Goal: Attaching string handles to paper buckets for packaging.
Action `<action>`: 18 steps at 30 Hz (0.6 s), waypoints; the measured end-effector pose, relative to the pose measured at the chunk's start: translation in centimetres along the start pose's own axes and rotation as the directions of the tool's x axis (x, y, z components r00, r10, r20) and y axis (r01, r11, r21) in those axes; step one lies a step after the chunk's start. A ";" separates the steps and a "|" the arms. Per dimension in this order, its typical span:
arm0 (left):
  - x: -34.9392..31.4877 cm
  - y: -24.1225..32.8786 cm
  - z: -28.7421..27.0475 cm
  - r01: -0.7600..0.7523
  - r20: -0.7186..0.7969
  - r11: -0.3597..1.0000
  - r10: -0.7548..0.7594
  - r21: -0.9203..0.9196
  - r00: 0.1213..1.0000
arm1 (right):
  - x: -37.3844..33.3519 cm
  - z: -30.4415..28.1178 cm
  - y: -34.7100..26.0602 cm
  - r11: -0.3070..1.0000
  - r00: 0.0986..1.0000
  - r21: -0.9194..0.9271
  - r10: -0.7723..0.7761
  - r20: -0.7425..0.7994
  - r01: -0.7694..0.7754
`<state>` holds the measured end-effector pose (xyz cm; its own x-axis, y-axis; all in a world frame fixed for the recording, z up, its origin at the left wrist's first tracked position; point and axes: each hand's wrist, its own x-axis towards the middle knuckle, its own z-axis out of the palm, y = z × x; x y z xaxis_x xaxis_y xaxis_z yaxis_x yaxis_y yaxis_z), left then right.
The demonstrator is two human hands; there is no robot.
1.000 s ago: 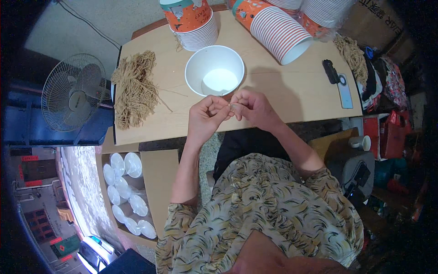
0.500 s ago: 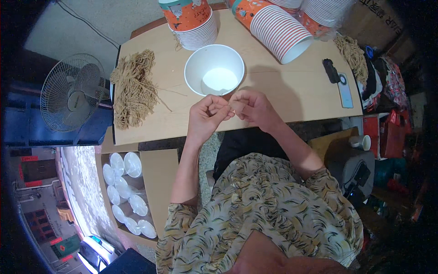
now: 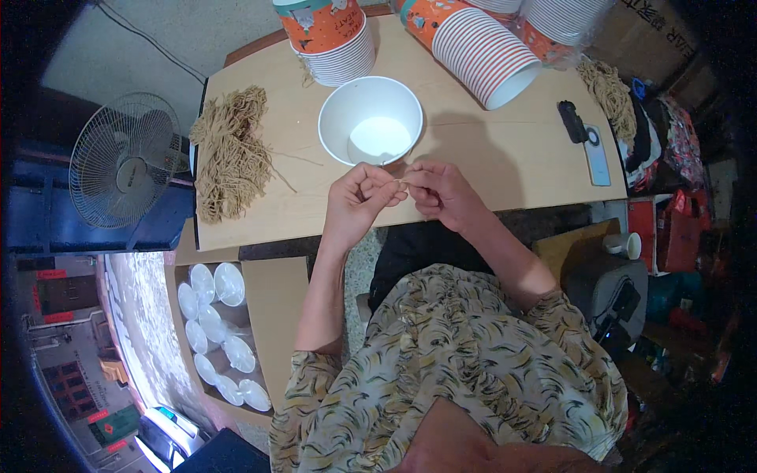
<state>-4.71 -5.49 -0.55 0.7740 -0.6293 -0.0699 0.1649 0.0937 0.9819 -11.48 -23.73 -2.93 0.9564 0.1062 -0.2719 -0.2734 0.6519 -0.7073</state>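
Note:
Just in front of a white paper bucket (image 3: 337, 130), my left hand (image 3: 359, 199) and my right hand (image 3: 445, 197) meet, fingertips nearly touching. Both pinch a thin tan cord (image 3: 401, 182), of which only a short bit shows between the fingers. The bucket stands with its open mouth up, its near rim just beyond my fingertips; whether the cord runs into it is hidden. To the left lies a thick bundle of tan cords (image 3: 229, 158), a few loose strands trailing toward the bucket.
Behind the bucket stands an orange-and-white bucket stack (image 3: 335, 47); another stack (image 3: 481, 59) lies at the back right. A phone (image 3: 598, 158) rests near the table's right edge. A fan (image 3: 130, 169) is at left, above an open carton (image 3: 276, 315) of clear plastic lids.
My right hand has turned slightly and drawn a little to the right and nearer, so the bit of cord between the fingertips shows better. My left hand has hardly moved.

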 end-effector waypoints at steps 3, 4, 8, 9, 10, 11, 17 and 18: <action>-0.1 0.2 -0.1 0.011 -0.012 1.000 -0.011 -0.005 1.000 | -0.3 0.8 -0.8 0.999 0.999 -0.054 -0.002 -0.033 0.000; -0.1 0.3 -0.2 0.018 -0.008 1.000 -0.018 -0.013 1.000 | -0.4 1.0 -1.0 0.994 0.996 -0.110 -0.014 -0.083 0.005; 0.1 0.2 -0.4 0.026 0.020 0.999 -0.026 -0.029 0.999 | -0.3 0.8 -1.3 0.962 0.993 -0.254 -0.112 -0.034 0.100; 0.1 0.2 -0.4 0.027 0.021 0.999 -0.026 -0.028 0.999 | -0.2 0.9 -1.3 0.946 0.992 -0.305 -0.125 -0.021 0.113; 0.1 0.2 -0.5 0.025 0.028 0.999 -0.025 -0.031 0.999 | -0.1 0.9 -1.3 0.926 0.991 -0.355 -0.137 -0.007 0.126; 0.2 0.2 -0.5 0.024 0.036 0.999 -0.023 -0.033 0.999 | 0.1 1.0 -1.3 0.926 0.990 -0.355 -0.138 -0.007 0.126; 0.2 0.4 -0.5 0.055 0.043 0.999 -0.055 0.000 0.998 | 0.5 0.8 -1.2 0.862 0.978 -0.469 -0.210 0.011 0.191; 0.1 0.5 -0.5 0.054 0.041 0.999 -0.054 0.001 0.998 | 0.4 0.8 -1.5 0.902 0.989 -0.410 -0.150 0.001 0.138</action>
<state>-4.21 -5.11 -0.20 0.7382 -0.6645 -0.1159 0.2063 0.0588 0.9767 -10.59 -24.05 -1.44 0.9868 0.0076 -0.1618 -0.1568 0.2944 -0.9427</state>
